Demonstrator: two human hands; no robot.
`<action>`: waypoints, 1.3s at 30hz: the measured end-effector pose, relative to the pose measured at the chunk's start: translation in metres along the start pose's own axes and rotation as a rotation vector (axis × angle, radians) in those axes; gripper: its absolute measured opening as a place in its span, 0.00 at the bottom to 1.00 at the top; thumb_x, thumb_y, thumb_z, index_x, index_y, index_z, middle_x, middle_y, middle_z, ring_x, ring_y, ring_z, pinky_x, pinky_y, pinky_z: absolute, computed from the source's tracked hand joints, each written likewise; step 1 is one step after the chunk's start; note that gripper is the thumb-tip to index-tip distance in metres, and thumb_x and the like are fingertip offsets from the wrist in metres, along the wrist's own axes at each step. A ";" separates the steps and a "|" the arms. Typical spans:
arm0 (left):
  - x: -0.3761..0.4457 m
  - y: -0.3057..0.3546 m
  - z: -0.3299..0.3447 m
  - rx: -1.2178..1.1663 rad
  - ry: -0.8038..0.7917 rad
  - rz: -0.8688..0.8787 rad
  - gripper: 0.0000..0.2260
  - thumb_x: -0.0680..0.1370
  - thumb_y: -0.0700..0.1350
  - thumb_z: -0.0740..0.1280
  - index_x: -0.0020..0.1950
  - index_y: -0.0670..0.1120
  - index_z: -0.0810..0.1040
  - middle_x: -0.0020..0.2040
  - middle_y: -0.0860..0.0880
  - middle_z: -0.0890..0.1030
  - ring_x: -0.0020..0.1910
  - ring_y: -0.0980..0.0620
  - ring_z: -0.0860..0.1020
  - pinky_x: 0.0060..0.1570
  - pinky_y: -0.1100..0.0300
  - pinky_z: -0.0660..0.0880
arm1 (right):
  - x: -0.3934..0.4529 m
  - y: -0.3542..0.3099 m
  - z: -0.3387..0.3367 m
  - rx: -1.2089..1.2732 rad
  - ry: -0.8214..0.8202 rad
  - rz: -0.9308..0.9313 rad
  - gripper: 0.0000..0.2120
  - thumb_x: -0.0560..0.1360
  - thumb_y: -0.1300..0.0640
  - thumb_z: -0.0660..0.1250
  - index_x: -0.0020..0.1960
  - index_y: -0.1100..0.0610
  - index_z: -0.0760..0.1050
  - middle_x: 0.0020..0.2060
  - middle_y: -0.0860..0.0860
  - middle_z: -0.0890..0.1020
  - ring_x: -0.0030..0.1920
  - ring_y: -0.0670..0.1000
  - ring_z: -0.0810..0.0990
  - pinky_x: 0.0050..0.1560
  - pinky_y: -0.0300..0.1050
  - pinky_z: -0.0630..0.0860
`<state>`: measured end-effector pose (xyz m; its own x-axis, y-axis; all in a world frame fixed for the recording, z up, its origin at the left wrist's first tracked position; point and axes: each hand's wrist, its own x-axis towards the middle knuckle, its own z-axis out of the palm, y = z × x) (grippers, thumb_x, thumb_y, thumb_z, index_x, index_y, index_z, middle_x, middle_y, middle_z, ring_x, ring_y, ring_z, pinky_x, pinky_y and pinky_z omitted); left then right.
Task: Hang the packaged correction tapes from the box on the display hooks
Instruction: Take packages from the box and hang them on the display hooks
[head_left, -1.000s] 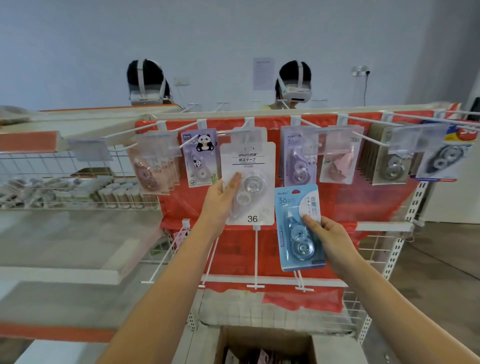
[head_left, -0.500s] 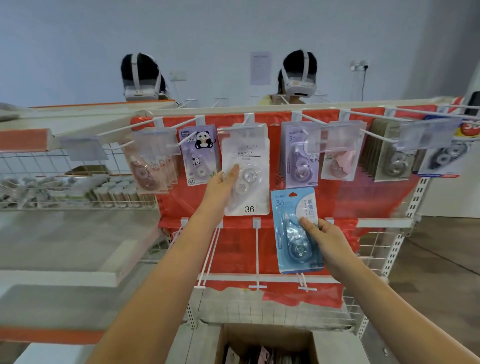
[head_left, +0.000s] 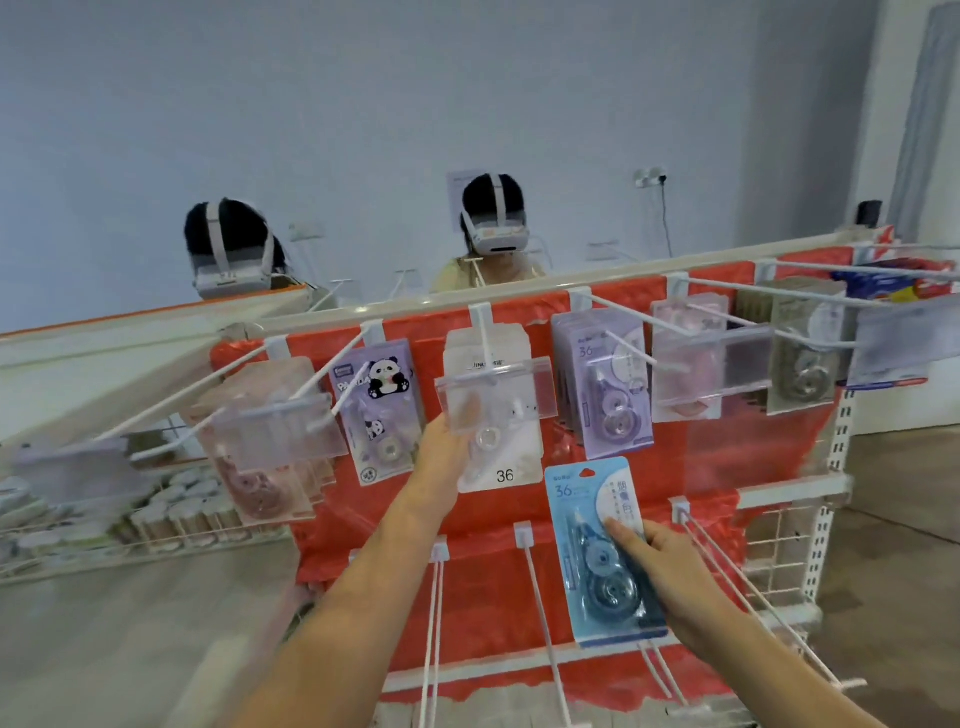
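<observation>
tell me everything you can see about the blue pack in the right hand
The blue pack is a light blue card with a clear blister over a blue correction tape showing two round reels. "36" is printed at its top left, with a white round panel at top right. It stands nearly upright below the purple packs, pinched by the right hand.

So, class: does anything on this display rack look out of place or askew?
Only the blue correction tape pack: the right hand holds it tilted below the top row, on no hook. The hung packs look orderly.
</observation>
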<state>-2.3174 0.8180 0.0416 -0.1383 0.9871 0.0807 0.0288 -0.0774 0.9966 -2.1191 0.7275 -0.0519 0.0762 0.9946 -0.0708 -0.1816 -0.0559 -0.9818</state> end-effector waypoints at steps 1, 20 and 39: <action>0.005 0.000 0.000 0.008 -0.013 0.002 0.13 0.79 0.51 0.63 0.61 0.46 0.75 0.54 0.49 0.78 0.51 0.52 0.74 0.52 0.58 0.70 | 0.004 0.001 0.002 0.004 0.008 0.004 0.17 0.74 0.53 0.68 0.51 0.68 0.77 0.43 0.60 0.85 0.45 0.62 0.84 0.49 0.59 0.80; -0.017 -0.030 -0.018 0.286 0.026 0.126 0.17 0.77 0.58 0.63 0.34 0.48 0.71 0.33 0.50 0.75 0.35 0.50 0.78 0.42 0.54 0.77 | 0.000 -0.001 0.038 0.041 0.054 -0.020 0.10 0.76 0.53 0.67 0.49 0.60 0.78 0.43 0.56 0.85 0.45 0.58 0.84 0.50 0.57 0.80; -0.227 -0.149 -0.070 0.887 -0.074 -0.004 0.12 0.80 0.49 0.61 0.60 0.47 0.77 0.56 0.51 0.81 0.54 0.54 0.79 0.53 0.62 0.72 | -0.125 0.101 0.033 0.034 -0.100 0.175 0.12 0.74 0.53 0.69 0.53 0.60 0.78 0.47 0.57 0.85 0.49 0.60 0.83 0.54 0.61 0.78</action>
<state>-2.3599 0.5956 -0.1238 -0.0763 0.9960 0.0455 0.7886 0.0324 0.6141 -2.1794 0.6003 -0.1366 -0.0570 0.9738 -0.2200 -0.2163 -0.2271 -0.9495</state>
